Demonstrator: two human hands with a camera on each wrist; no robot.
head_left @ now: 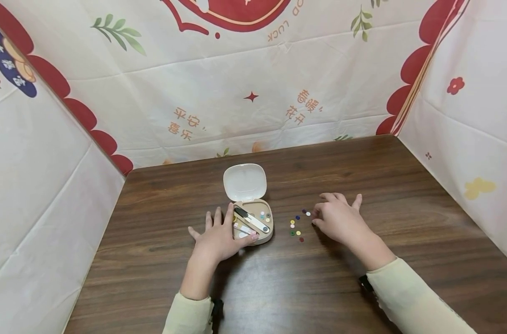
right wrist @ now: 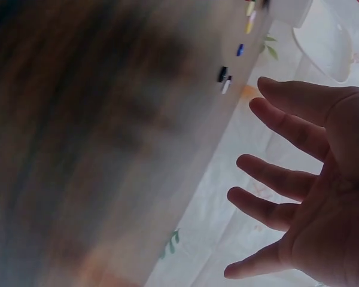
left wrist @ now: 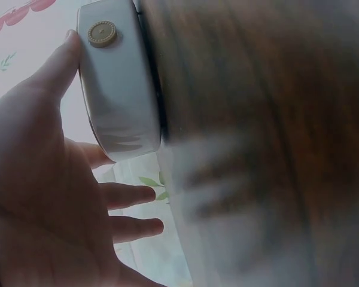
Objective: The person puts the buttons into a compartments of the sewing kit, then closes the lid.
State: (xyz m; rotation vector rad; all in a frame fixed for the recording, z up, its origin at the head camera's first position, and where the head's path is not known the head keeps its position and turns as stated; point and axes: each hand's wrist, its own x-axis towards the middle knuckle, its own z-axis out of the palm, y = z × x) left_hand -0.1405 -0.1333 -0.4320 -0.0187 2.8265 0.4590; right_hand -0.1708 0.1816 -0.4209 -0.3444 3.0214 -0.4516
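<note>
A small cream-coloured case point(head_left: 265, 239) stands on the table with its lid point(head_left: 245, 182) raised. Inside lie a slim black-and-silver tool point(head_left: 259, 225) and a few small buttons point(head_left: 262, 214). My left hand point(head_left: 216, 239) rests against the case's left side, fingers spread, thumb along its front edge and index finger at the back. The left wrist view shows a round clasp point(left wrist: 102, 33) on the case's wall. My right hand point(head_left: 339, 218) hovers just right of several loose buttons point(head_left: 298, 233), its fingers loosely bent around nothing. Closest to its fingertips is a white button point(head_left: 308, 214).
The dark wooden table point(head_left: 161, 273) ends at a printed cloth point(head_left: 237, 120) hanging along its back. More cloth point(head_left: 32, 195) drapes the left side, and another panel point(head_left: 479, 139) the right. A dark band point(head_left: 365, 283) circles the right wrist.
</note>
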